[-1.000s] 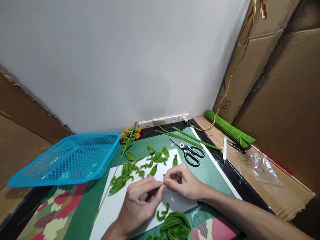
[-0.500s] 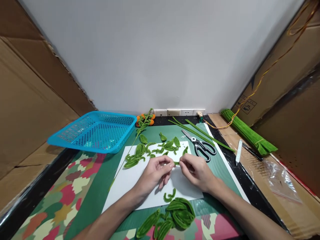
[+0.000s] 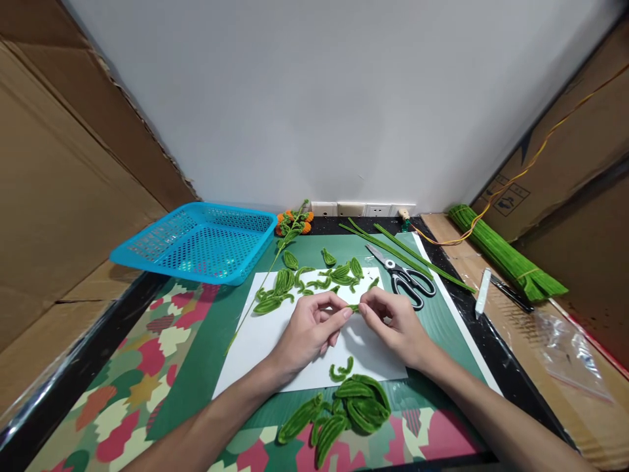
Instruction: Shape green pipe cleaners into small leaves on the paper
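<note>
My left hand [image 3: 309, 328] and my right hand [image 3: 393, 322] meet over a white sheet [image 3: 255, 354], each pinching one end of a short green pipe-cleaner piece [image 3: 354, 307]. Several folded green pipe-cleaner leaves [image 3: 319, 278] lie scattered on the sheet's far side. A heap of bigger green leaves [image 3: 344, 410] sits in front of my wrists. A long green stem with orange pompoms [image 3: 293, 223] runs along the sheet's left side.
A blue perforated basket [image 3: 196, 241] stands at the back left. Black-handled scissors [image 3: 403, 276] and straight green pipe cleaners [image 3: 407, 252] lie right of the sheet. A tied bundle of green pipe cleaners [image 3: 506, 252], a white tool [image 3: 482, 292] and a plastic bag [image 3: 570, 347] rest on cardboard at right.
The view has swung left and down. Both hands stay together on the small green piece, with their fingertips drawn slightly apart along it.
</note>
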A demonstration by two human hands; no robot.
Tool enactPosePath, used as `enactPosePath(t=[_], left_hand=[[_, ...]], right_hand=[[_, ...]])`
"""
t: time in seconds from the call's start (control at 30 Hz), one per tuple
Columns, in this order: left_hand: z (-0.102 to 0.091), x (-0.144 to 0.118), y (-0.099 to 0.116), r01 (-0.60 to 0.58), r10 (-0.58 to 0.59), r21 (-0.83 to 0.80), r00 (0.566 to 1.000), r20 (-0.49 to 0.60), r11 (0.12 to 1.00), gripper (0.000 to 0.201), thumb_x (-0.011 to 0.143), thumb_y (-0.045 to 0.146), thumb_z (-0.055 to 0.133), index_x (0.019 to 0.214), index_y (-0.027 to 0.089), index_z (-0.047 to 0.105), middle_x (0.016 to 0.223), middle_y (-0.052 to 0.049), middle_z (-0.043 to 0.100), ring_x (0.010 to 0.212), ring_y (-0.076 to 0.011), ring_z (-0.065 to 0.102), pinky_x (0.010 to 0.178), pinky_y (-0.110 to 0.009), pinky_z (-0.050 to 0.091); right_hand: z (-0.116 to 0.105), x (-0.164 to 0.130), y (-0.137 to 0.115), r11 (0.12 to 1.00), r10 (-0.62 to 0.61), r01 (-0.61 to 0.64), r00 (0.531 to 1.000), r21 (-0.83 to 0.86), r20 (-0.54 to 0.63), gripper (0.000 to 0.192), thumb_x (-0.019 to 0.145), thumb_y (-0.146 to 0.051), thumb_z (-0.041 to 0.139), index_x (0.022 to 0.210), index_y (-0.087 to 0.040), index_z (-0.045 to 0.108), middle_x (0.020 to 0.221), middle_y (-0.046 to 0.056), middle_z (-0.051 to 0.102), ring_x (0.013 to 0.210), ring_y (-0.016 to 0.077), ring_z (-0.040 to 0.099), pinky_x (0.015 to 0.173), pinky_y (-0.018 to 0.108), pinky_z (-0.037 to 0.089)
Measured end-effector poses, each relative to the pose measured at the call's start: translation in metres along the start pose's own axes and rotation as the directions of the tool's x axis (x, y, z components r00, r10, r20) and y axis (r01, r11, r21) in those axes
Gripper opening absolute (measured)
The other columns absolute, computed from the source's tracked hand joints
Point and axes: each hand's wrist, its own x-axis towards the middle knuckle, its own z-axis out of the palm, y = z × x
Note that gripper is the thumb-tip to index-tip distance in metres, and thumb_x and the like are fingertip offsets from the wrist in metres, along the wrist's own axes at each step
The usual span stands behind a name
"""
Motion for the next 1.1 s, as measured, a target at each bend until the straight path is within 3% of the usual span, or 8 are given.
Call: enactPosePath(t=[0.17,0.3,0.47,0.6,0.8,0.97,1.1], left_hand=[[0.001,0.000,0.001,-0.024,0.024,0.023,1.000,-0.006,0.999,0.035,0.091,0.050,0.075,0.091,0.016,0.066,0.051,0.006,0.053,0.039,-0.0063,0.041,0.038,-0.016,0.031],[0.002,-0.001,0.000,-0.119,0.123,0.112,0.992,-0.035,0.987,0.030,0.093,0.044,0.074,0.087,0.016,0.067,0.059,0.005,0.055,0.048,-0.0080,0.047,0.045,-0.019,0.038],[0.006,-0.005,-0.005,-0.278,0.334,0.452,0.941,-0.048,0.847,0.019,0.096,0.029,0.068,0.083,0.015,0.071,0.070,0.000,0.064,0.061,-0.0103,0.052,0.056,-0.022,0.040],[0.008,-0.007,-0.007,-0.340,0.420,0.556,0.907,-0.017,0.758,0.019,0.096,0.024,0.064,0.080,0.016,0.070,0.069,0.001,0.062,0.059,-0.0101,0.050,0.056,-0.023,0.039],[0.011,-0.006,-0.007,-0.363,0.450,0.576,0.893,-0.009,0.733,0.021,0.095,0.019,0.062,0.075,0.016,0.067,0.065,0.001,0.060,0.058,-0.0102,0.050,0.056,-0.023,0.039],[0.015,-0.007,-0.006,-0.322,0.414,0.539,0.909,-0.056,0.778,0.019,0.093,0.020,0.064,0.075,0.016,0.068,0.064,0.002,0.060,0.056,-0.0101,0.050,0.054,-0.023,0.039],[0.016,-0.007,-0.005,-0.276,0.370,0.487,0.923,-0.107,0.829,0.018,0.092,0.023,0.066,0.076,0.016,0.068,0.063,0.002,0.058,0.056,-0.0101,0.049,0.052,-0.022,0.038]], right_hand=[[0.000,0.001,0.000,1.000,0.014,-0.014,1.000,0.021,0.006,0.017,0.101,-0.028,0.056,0.086,-0.019,0.060,0.065,-0.004,0.051,0.055,0.0109,0.045,0.051,0.024,0.034],[0.001,0.002,0.000,1.000,-0.013,0.013,1.000,-0.022,-0.003,0.017,0.097,-0.023,0.058,0.080,-0.019,0.060,0.061,-0.005,0.052,0.052,0.0099,0.045,0.050,0.022,0.033],[0.005,0.000,0.001,0.992,-0.061,0.057,0.998,-0.116,-0.033,0.020,0.092,-0.017,0.059,0.073,-0.020,0.055,0.059,-0.005,0.051,0.050,0.0088,0.046,0.049,0.021,0.034],[0.009,-0.003,0.005,0.969,-0.116,0.101,0.992,-0.226,-0.052,0.021,0.094,-0.017,0.059,0.074,-0.020,0.052,0.061,-0.006,0.050,0.052,0.0086,0.045,0.052,0.021,0.033],[0.014,-0.007,0.012,0.889,-0.246,0.210,0.969,-0.407,-0.038,0.020,0.094,-0.014,0.057,0.077,-0.021,0.050,0.066,-0.004,0.052,0.055,0.0108,0.045,0.054,0.023,0.033],[0.015,-0.008,0.014,0.808,-0.333,0.261,0.942,-0.528,-0.044,0.021,0.096,-0.015,0.057,0.076,-0.021,0.052,0.066,-0.002,0.054,0.056,0.0120,0.047,0.055,0.025,0.033],[0.013,-0.008,0.014,0.674,-0.453,0.331,0.891,-0.660,-0.015,0.025,0.099,-0.014,0.054,0.075,-0.020,0.055,0.064,-0.001,0.054,0.055,0.0136,0.048,0.055,0.028,0.032]])
